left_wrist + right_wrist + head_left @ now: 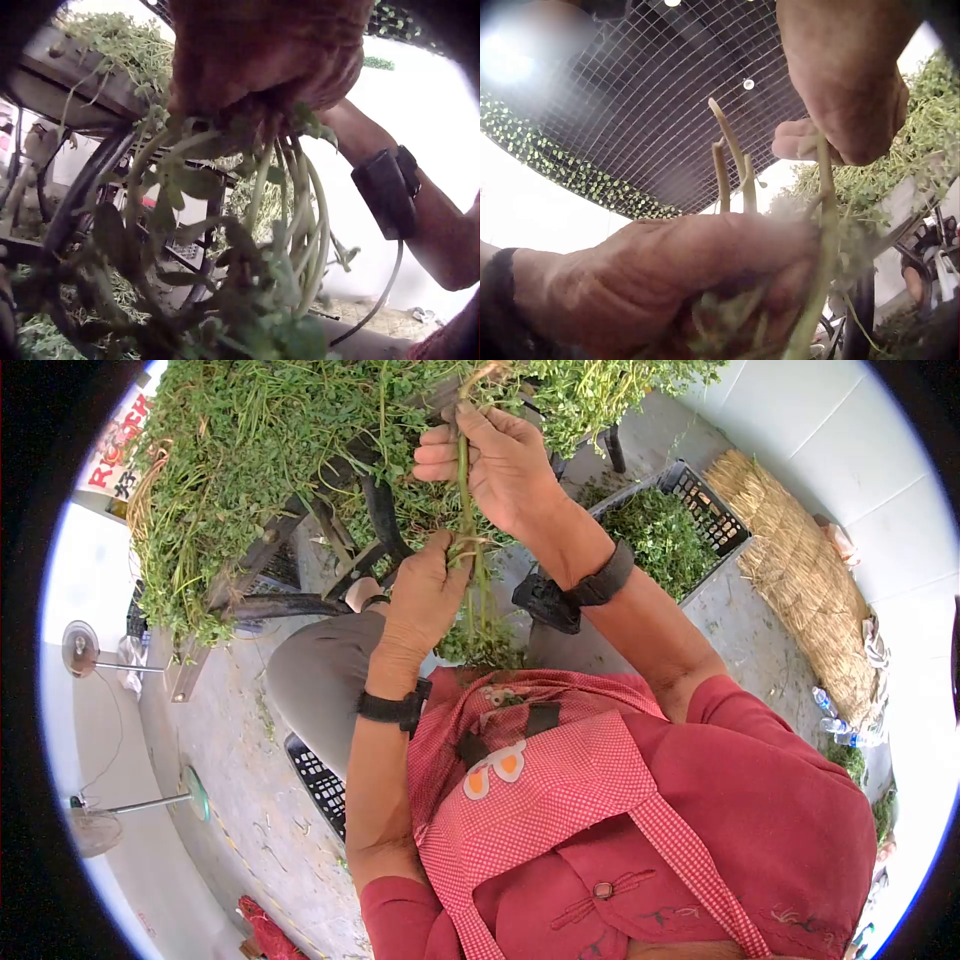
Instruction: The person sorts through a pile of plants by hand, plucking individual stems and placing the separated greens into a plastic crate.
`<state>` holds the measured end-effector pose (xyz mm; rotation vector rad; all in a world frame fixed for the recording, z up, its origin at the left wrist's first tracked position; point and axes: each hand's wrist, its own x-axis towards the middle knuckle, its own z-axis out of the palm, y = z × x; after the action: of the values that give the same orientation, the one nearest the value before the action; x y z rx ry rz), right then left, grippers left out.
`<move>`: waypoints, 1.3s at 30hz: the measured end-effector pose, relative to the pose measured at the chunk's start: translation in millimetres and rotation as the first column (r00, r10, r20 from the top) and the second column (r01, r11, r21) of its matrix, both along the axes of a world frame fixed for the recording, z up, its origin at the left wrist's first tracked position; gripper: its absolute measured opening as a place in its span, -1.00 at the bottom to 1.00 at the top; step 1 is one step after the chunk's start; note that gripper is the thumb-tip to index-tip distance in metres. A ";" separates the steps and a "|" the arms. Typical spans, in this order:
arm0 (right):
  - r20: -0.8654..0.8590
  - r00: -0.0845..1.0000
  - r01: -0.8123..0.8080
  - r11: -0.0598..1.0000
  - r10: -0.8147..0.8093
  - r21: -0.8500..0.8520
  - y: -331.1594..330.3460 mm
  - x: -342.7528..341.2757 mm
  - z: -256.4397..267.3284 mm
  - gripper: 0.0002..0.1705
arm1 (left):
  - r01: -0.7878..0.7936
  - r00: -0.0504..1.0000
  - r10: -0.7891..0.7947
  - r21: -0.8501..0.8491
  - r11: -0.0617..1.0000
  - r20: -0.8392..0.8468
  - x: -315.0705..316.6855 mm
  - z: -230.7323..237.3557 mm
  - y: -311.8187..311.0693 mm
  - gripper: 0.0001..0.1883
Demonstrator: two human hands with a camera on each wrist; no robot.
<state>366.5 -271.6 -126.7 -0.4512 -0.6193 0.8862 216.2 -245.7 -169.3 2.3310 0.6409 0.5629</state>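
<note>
Step in hand, judging by the grips: one long stem [463, 472] is being worked apart from, or lined up with, the held bunch [481, 602]. Can't tell which. Left hand [425, 595] is closed round the bunch, leaves hanging down, a few bare stem ends [722, 169] poking up above the fist. Right hand [510, 472] is narrow, thumb and finger pinching the stem higher up, other fingers loosely extended. Bunch is off the counter [262, 548], on the person's side of its near edge, above the lap. More loose greens [280, 445] are heaped on the counter, spilling over the near edge and its left corner. Next move, my read: left grip stays firm and right hand draws the stem along its length without snapping it. Risk: tangled leaves dragging neighbours out.
</note>
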 end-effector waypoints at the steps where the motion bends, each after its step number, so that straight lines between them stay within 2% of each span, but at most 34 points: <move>1: 0.014 1.000 0.012 1.000 -0.012 0.006 0.7 0.6 -0.8 -0.73 | -0.048 0.998 0.051 0.078 0.996 -0.031 -0.1 -1.4 -0.8 -0.77; 2: 0.028 0.999 0.023 1.000 -0.023 0.012 1.0 0.6 -2.2 -0.73 | -0.049 0.998 0.052 0.075 0.996 -0.031 -0.9 -2.9 -1.6 -0.77; 4: 0.028 0.999 0.030 1.000 -0.030 0.000 -0.9 -1.2 -1.6 -0.73 | -0.157 0.987 0.158 -0.048 0.986 0.003 0.7 8.9 -9.4 -0.73; 6: 0.029 0.999 0.037 0.999 -0.037 -0.011 -3.3 -6.4 -3.4 -0.73 | -0.184 0.980 0.191 -0.101 0.978 0.059 1.6 -5.2 3.4 -0.73; 8: 0.254 0.966 0.058 0.998 -0.057 0.006 -7.0 -21.3 -7.0 -0.75 | -0.212 0.967 0.230 -0.150 0.966 0.112 -0.2 -13.2 19.8 -0.73; 9: 0.216 0.976 0.015 1.000 -0.009 -0.023 -17.4 -31.7 1.7 -0.76 | -0.279 0.920 0.364 -0.411 0.868 0.145 -0.7 -14.6 28.3 -0.76; 10: 0.215 0.977 0.009 1.000 -0.004 -0.026 -26.2 -36.0 11.6 -0.76 | -0.305 0.857 0.498 -0.647 0.699 0.134 -3.2 -15.9 33.0 -0.77; 11: 0.278 0.960 0.006 0.999 -0.018 0.045 -34.2 -38.4 21.9 -0.75 | -0.286 0.781 0.619 -0.833 0.473 0.084 -7.8 -17.8 36.7 -0.76; 12: 0.340 0.939 0.010 0.993 -0.050 0.120 -37.8 -36.5 31.3 -0.75 | -0.284 0.784 0.615 -0.832 0.477 0.084 -10.5 -16.1 39.8 -0.76; 14: 0.373 0.924 0.048 0.995 -0.076 0.085 -36.0 -27.9 32.4 -0.75 | -0.148 0.818 0.559 -0.891 0.429 0.133 -18.5 -17.2 36.5 -0.78; 15: 0.244 0.966 0.068 0.993 -0.091 0.099 -25.2 -22.3 28.9 -0.77 | -0.098 0.830 0.520 -0.865 0.492 0.202 -9.8 -10.7 28.4 -0.81; 16: 0.116 0.988 0.086 0.989 -0.100 0.120 -14.1 -16.8 26.3 -0.77 | -0.090 0.825 0.521 -0.859 0.504 0.219 -2.0 2.8 19.3 -0.81; 18: 0.078 0.996 0.041 0.988 -0.053 0.146 -7.5 -11.1 16.4 -0.76 | -0.021 0.847 0.485 -0.898 0.439 0.218 1.9 23.2 2.4 -0.81; 20: -0.022 1.000 0.006 0.996 -0.004 0.094 -4.6 -7.6 10.6 -0.77 | -0.043 0.856 0.476 -0.889 0.455 0.202 -0.5 21.7 5.4 -0.77; 22: -0.018 1.000 0.010 0.998 -0.009 0.070 -1.8 -6.4 4.0 -0.77 | 0.003 0.940 0.284 -0.836 0.549 0.189 -5.5 20.7 8.7 -0.73; 25: 0.013 1.000 0.023 0.999 -0.024 0.050 3.3 -1.1 -0.7 -0.78 | 0.067 0.944 0.238 -0.843 0.534 0.227 -7.6 17.1 4.0 -0.70; 27: 0.042 0.998 0.037 0.998 -0.039 0.053 3.4 3.3 -2.1 -0.77 | 0.089 0.946 0.218 -0.838 0.538 0.241 -11.9 14.6 3.5 -0.70; 29: 0.168 0.980 0.124 0.987 -0.105 -0.104 1.7 7.2 -2.1 -0.74 | 0.114 0.946 0.198 -0.834 0.541 0.257 -13.1 11.3 4.3 -0.69; 30: 0.168 0.980 0.126 0.987 -0.108 -0.104 0.5 8.5 -4.3 -0.74 | 0.090 0.947 0.208 -0.823 0.561 0.246 -13.5 9.8 4.2 -0.71; 32: 0.304 0.950 0.143 0.962 -0.067 -0.234 -1.1 10.2 -8.0 -0.69 | 0.067 0.947 0.218 -0.810 0.583 0.235 -13.3 8.6 5.2 -0.73; 35: 0.343 0.939 0.049 0.977 0.026 -0.208 -4.5 8.7 -7.0 -0.67 | 0.039 0.953 0.212 -0.781 0.624 0.217 -12.3 9.6 5.1 -0.76; 39: 0.402 0.914 0.050 0.973 0.047 -0.226 -3.9 13.8 -5.8 -0.67 | 0.029 0.955 0.192 -0.715 0.699 0.227 -10.3 9.1 2.3 -0.75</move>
<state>380.3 -275.5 -132.5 -0.8627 -0.8990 0.8729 205.9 -243.4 -160.2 1.4520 0.6742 0.5492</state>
